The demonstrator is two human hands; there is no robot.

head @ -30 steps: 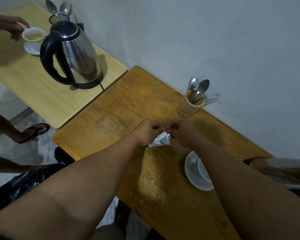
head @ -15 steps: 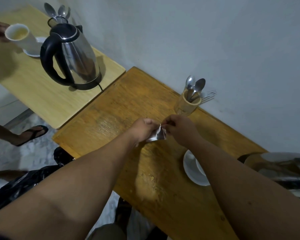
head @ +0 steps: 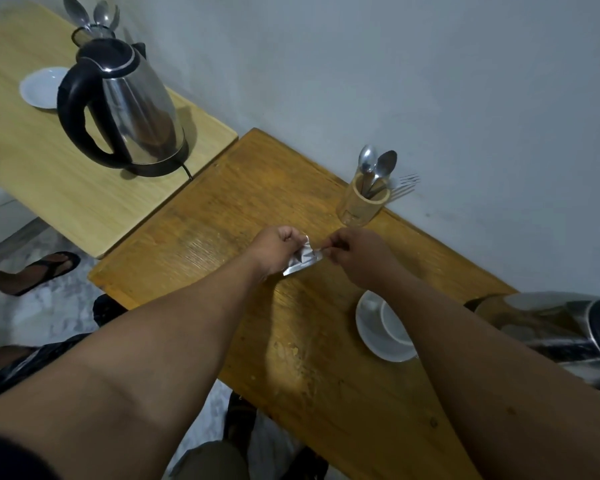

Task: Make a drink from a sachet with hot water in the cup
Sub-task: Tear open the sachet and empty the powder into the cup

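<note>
A small silvery sachet [head: 302,259] hangs between my two hands above the brown wooden table [head: 222,216]. My left hand [head: 274,247] grips its left side in a fist. My right hand [head: 357,254] pinches its top right corner with the fingertips. A white cup [head: 394,322] stands on a white saucer [head: 371,332] under my right forearm, which hides part of it. A steel kettle [head: 548,332] with a black lid sits at the right edge, partly behind my arm.
A wooden holder [head: 359,204] with spoons and forks stands by the wall. On the lighter table [head: 49,174] to the left are a second steel kettle [head: 125,105], an empty saucer [head: 40,86] and another spoon holder [head: 94,24]. Another person's sandalled foot [head: 44,268] is on the floor.
My hands have pulled slightly apart on the sachet, and its top looks more crumpled. The other person's hand and cup have left the far saucer.
</note>
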